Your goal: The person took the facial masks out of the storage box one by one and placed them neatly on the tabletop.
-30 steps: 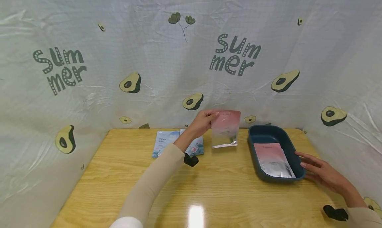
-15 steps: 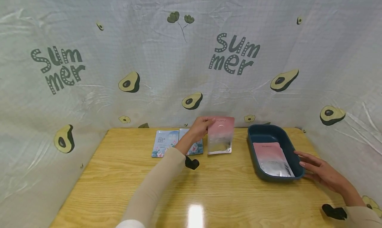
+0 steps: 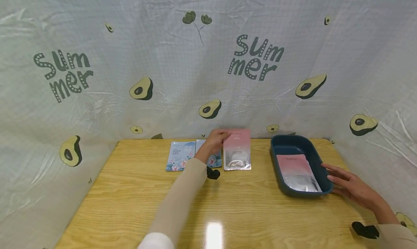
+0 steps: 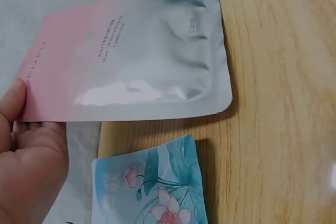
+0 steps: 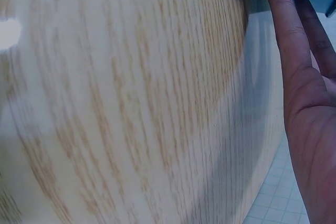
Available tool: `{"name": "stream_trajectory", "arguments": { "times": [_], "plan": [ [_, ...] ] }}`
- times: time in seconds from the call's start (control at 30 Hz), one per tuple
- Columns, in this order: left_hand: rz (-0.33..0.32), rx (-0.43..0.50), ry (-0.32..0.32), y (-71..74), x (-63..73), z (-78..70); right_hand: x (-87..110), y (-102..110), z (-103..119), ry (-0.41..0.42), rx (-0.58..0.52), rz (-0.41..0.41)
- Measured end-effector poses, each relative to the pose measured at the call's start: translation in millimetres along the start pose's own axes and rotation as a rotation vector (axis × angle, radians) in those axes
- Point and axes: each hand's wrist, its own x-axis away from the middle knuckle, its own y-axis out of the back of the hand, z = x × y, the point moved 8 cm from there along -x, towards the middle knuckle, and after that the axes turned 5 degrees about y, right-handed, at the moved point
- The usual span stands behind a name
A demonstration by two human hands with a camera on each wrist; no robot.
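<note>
My left hand (image 3: 213, 142) pinches the upper left corner of a pink-and-silver face mask sachet (image 3: 237, 151) between thumb and fingers. In the left wrist view the sachet (image 4: 131, 56) tilts close over the wood, its silver end marked 23ml. Just left of it lie two blue lotus-print sachets (image 3: 180, 156), the right one partly hidden behind my hand. My right hand (image 3: 353, 189) touches the right side of a dark blue tray (image 3: 283, 185) with its fingers fairly straight. Inside that tray lies another pink-and-silver sachet (image 3: 298, 173).
The wooden table (image 3: 247, 205) stretches out in front, glossy with a bright reflection. A white curtain (image 3: 176, 60) printed with avocados and "summer" lettering encloses its back and sides.
My left hand has lowered the pink sachet and brought it leftward, close beside the blue sachets. The right hand and the tray have stayed in place.
</note>
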Motion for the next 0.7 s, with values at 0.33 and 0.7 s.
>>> {"name": "stream_trajectory", "arguments": {
  "times": [0.33,0.7],
  "plan": [
    [-0.082,-0.074,0.060,4.5,-15.3,16.0,0.9,0,0,-0.016,0.005,-0.021],
    [-0.138,-0.143,0.080,8.7,-19.5,25.0,1.7,1,-2,-0.022,-0.005,-0.020]
  ]
}}
